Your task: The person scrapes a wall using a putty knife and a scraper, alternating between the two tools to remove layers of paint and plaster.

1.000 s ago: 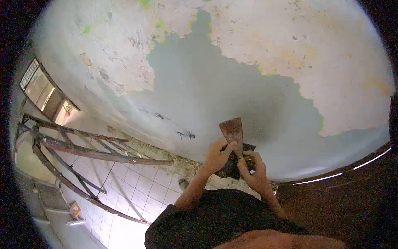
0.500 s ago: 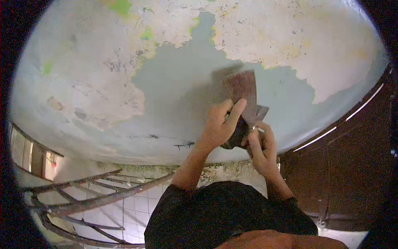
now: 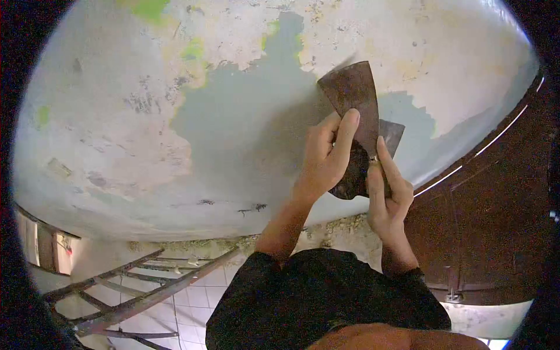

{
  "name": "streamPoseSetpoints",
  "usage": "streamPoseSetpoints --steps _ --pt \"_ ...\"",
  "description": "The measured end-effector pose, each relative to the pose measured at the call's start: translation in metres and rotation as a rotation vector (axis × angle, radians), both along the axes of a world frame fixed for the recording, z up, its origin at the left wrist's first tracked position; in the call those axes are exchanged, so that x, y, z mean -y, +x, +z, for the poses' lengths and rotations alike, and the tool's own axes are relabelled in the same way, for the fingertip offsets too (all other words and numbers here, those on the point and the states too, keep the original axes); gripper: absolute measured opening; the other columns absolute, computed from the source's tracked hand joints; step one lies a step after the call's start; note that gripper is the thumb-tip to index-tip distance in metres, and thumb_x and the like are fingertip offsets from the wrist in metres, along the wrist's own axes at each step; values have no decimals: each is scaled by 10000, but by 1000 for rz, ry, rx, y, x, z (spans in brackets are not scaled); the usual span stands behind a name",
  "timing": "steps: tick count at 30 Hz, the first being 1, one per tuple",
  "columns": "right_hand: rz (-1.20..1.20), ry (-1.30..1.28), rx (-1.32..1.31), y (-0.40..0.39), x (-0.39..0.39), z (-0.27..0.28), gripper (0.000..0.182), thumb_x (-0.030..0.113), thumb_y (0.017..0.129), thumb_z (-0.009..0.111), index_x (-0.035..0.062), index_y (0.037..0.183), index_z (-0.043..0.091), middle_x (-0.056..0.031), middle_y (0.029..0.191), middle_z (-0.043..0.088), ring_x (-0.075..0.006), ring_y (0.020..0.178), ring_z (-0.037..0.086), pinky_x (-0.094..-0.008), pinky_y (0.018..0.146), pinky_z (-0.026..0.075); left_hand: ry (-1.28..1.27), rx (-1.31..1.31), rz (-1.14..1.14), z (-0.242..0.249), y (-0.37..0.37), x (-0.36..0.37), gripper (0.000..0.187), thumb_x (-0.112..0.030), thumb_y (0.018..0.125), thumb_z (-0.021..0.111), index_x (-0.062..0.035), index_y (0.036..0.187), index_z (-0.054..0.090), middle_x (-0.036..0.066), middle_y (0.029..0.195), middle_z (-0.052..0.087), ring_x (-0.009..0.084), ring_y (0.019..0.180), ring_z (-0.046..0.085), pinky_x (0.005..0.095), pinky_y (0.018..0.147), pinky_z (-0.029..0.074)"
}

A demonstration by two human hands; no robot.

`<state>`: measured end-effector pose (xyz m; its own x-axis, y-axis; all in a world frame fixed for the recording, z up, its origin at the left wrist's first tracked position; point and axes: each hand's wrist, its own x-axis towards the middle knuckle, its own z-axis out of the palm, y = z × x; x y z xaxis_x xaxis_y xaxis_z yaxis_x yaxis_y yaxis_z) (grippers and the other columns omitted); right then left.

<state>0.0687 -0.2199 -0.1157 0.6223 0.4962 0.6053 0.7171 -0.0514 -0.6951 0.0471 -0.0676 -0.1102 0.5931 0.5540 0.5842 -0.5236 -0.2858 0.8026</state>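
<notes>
Head view: left hand (image 3: pixel 324 158) and right hand (image 3: pixel 387 192) both gripping rusty flat metal scraper (image 3: pixel 354 96), blade against peeling grey-painted wall (image 3: pixel 245 128).

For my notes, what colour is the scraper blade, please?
Rusty brown scraper blade, head view.

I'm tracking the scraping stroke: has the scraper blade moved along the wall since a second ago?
Yes. The scraper blade has moved up the wall, from well below the peeling paint edge to reach it.
</notes>
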Motion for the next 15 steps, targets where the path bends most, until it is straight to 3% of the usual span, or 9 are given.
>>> streamPoseSetpoints --steps 7,9,15 --pt "-2 -41 -29 4 -1 -7 441 7 958 551 -34 1395 507 -120 895 700 -97 723 589 -255 669 501 34 64 128 -19 13 1 371 -242 1021 552 14 755 513 24 595 449 49 600 364 313 493 317" --pt "-5 17 102 6 -4 -12 438 -2 948 555 -32 1384 523 -150 916 715 -120 745 635 -275 691 521 -14 57 109 -15 10 5 372 -243 1024 545 13 756 515 23 594 449 52 601 369 312 496 321" --pt "-6 -18 115 9 -2 -8 442 -7 930 577 -39 1369 536 -174 935 718 -166 754 676 -292 704 537 -33 52 120 -4 5 10 374 -262 1038 513 5 776 529 13 610 464 53 624 386 300 521 340"
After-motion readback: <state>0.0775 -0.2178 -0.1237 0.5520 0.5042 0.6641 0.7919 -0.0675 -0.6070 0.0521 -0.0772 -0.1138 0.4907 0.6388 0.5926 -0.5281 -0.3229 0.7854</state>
